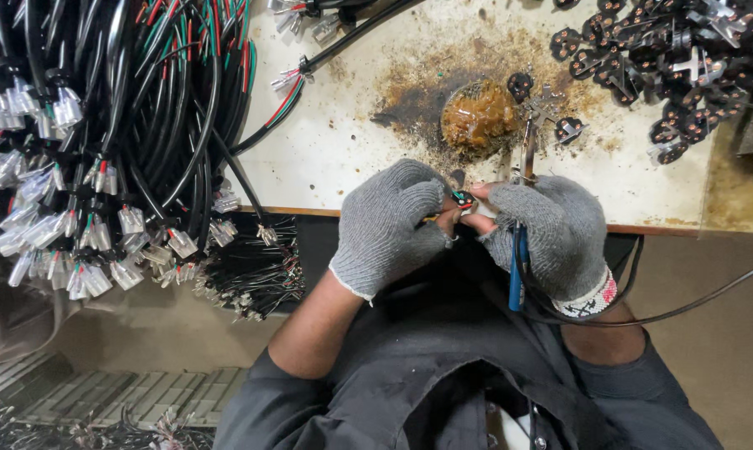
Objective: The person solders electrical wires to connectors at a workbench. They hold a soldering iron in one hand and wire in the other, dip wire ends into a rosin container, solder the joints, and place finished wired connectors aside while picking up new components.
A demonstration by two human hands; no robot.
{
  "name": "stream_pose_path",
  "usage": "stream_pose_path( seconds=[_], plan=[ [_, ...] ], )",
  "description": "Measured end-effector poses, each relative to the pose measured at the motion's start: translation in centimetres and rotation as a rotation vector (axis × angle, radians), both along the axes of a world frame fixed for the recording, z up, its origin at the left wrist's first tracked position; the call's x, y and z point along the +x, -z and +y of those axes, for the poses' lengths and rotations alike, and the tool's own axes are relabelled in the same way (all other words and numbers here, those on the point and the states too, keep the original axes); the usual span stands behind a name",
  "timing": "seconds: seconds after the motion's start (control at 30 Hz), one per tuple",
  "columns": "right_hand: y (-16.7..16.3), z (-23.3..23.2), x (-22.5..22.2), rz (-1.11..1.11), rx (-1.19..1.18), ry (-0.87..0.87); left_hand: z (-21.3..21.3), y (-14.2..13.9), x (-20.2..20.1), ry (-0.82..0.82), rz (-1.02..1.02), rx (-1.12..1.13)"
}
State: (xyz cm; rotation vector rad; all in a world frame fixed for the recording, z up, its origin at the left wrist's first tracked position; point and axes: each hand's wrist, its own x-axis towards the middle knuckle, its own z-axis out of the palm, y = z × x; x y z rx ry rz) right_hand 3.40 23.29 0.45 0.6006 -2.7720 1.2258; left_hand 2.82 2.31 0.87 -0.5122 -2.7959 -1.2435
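Both my hands wear grey knit gloves with bare fingertips. My left hand (391, 223) and my right hand (550, 233) meet at the table's front edge, pinching a small black plug part (462, 199) with coloured wires between the fingertips. My right hand also grips a soldering iron with a blue handle (517, 271); its metal tip (528, 137) points up toward an amber lump of flux (479, 114). The iron's black cord (685, 308) trails off to the right.
A big bundle of black cables with red, green and white wire ends (143, 125) hangs at the left. A pile of black plug parts (668, 58) lies at the back right. The white tabletop (343, 142) is stained brown around the flux.
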Motion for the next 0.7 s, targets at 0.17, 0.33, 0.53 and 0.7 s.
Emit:
stream_pose_path(
  seconds=[0.17, 0.33, 0.53, 0.7],
  plan=[
    [-0.2, 0.0, 0.1, 0.034, 0.001, -0.002, 0.2, -0.1, 0.1, -0.010, 0.033, -0.026],
    [0.0, 0.0, 0.2, 0.045, 0.003, -0.014, 0.3, 0.1, 0.1, -0.019, 0.028, -0.048],
    [0.0, 0.3, 0.8, 0.104, 0.067, -0.019, 0.4, -0.2, 0.0, -0.002, 0.015, -0.068],
    [1.4, 2.5, 2.5, 0.243, -0.032, -0.039, 0.1, -0.6, 0.1, 0.036, -0.013, -0.035]
  ],
)
